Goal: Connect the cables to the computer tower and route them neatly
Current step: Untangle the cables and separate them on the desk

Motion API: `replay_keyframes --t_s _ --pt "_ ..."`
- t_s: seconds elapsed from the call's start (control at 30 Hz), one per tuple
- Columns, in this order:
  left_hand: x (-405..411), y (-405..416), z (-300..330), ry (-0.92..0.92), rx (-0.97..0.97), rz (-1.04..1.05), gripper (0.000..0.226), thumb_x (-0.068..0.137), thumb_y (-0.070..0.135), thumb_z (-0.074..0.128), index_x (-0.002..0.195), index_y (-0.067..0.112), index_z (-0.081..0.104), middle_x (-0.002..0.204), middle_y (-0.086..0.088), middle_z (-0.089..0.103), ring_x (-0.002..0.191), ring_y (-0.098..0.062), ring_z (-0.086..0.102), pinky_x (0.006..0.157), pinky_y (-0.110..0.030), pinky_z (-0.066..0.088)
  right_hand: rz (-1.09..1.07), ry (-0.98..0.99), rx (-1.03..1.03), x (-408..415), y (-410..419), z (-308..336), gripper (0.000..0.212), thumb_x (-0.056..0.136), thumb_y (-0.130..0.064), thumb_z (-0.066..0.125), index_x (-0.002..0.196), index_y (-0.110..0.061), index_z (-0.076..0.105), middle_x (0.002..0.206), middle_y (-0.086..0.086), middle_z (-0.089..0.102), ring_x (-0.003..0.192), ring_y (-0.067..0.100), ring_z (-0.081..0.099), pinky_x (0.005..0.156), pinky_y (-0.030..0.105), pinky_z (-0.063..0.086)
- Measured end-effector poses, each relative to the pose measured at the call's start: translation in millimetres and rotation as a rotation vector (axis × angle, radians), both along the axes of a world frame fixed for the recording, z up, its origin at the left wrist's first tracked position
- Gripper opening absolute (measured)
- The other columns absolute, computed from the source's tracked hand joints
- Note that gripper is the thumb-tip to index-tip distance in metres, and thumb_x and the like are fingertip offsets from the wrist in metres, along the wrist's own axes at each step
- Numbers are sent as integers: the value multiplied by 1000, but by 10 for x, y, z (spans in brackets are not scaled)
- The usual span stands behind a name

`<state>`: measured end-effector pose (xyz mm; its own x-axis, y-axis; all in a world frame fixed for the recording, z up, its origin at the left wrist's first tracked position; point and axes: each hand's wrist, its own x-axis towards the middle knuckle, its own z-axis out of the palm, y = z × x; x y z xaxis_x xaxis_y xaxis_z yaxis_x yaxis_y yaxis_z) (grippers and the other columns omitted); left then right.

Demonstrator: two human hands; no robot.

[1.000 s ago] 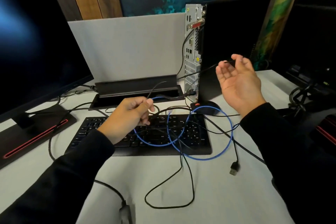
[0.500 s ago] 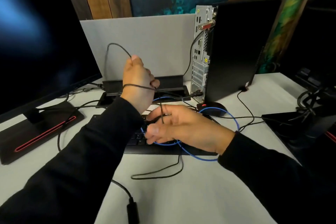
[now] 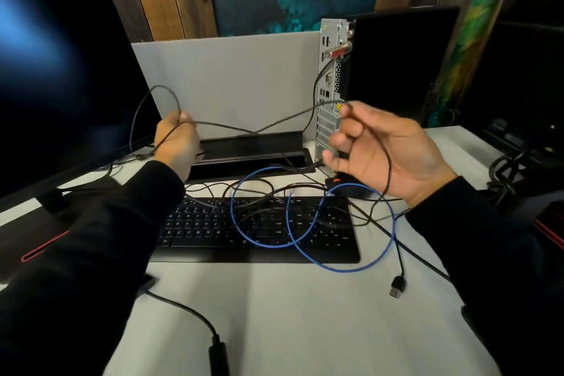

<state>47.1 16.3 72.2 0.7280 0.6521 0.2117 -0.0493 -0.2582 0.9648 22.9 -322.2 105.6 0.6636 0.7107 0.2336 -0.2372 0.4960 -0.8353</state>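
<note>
Fingers, left hand (image 3: 175, 143): curled round a thin black cable (image 3: 238, 128), raised above the counter (image 3: 290, 314) in front of the grey divider panel (image 3: 225, 82).
Fingers, right hand (image 3: 393, 149): loosely curled, thumb and forefinger pinching the same cable, which runs down across the palm.
Cable: slack between the two hands, looping up above the left hand; thin, dark, matte.
Computer tower (image 3: 396, 70): upright at the counter's back right, port side facing left, one cable plugged in near the top.
Open room: bare counter nearest the person; the monitor (image 3: 61, 85) closes off the left.
Clutter: blue cable (image 3: 305, 241) and black cords coil over the keyboard (image 3: 259, 229); a loose USB plug (image 3: 396, 285) lies right of it.
</note>
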Motion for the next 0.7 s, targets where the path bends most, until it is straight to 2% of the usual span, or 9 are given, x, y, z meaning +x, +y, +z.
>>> replay_keyframes --t_s 0.07,0.13,0.23,0.33,0.43,0.53,0.57,0.63,0.7 --pt "-31 117 -95 69 -116 43 14 103 25 44 102 30 57 78 1 46 62 -19 45 58 -30 44 72 -52 55 19 -130 80 48 101 -17 45 148 -26 47 77 -4 55 67 8 55 75 31 54" --pt "-72 214 -212 141 -122 84 21 102 23 46 118 31 57 77 0 47 63 -18 45 52 -28 41 95 -139 53 22 -242 161 67 100 -14 44 159 -40 28 79 -4 52 57 3 50 67 24 50" --pt "-61 263 -366 228 -15 69 21 99 23 44 83 25 57 72 -3 46 63 -25 46 48 -29 42 40 -243 125 42 -285 216 78 99 -8 43 161 -45 13 107 0 58 65 4 47 73 25 46" --pt "-112 229 -422 290 246 80 29 101 35 40 86 22 61 86 -7 57 82 -32 58 76 -43 56 -45 -304 181 38 -227 196 82 100 -4 38 160 -51 6 159 -1 42 88 10 47 91 38 45" --pt "-178 186 -418 300 407 80 35 107 36 37 108 12 64 103 -9 61 95 -28 57 91 -40 47 -167 -222 171 20 -136 170 86 100 5 39 158 -53 13 165 4 33 102 16 57 90 39 52" --pt "-271 4 -326 430 236 -147 36 107 38 43 126 14 63 97 -7 66 85 -22 66 82 -38 55 -392 -35 227 59 -75 177 83 97 16 35 157 -41 31 158 12 38 93 17 65 75 29 58" --pt "-320 -92 -262 524 274 -247 35 106 40 45 118 14 66 94 -4 65 86 -22 65 83 -41 56 -453 17 236 78 -58 176 78 97 17 34 155 -35 38 156 12 40 89 16 66 72 26 58" --pt "-471 -343 -57 750 609 -409 40 107 42 44 83 15 63 80 -2 62 76 -19 59 72 -36 49 -532 98 225 101 -19 157 64 98 16 32 148 -20 48 153 12 46 83 14 68 68 22 57" --pt "-658 -687 178 844 927 -495 49 106 43 41 67 15 54 70 -2 58 67 -16 54 59 -30 37 -571 148 208 105 20 126 54 100 15 32 144 -10 52 151 10 50 79 12 69 65 20 57"
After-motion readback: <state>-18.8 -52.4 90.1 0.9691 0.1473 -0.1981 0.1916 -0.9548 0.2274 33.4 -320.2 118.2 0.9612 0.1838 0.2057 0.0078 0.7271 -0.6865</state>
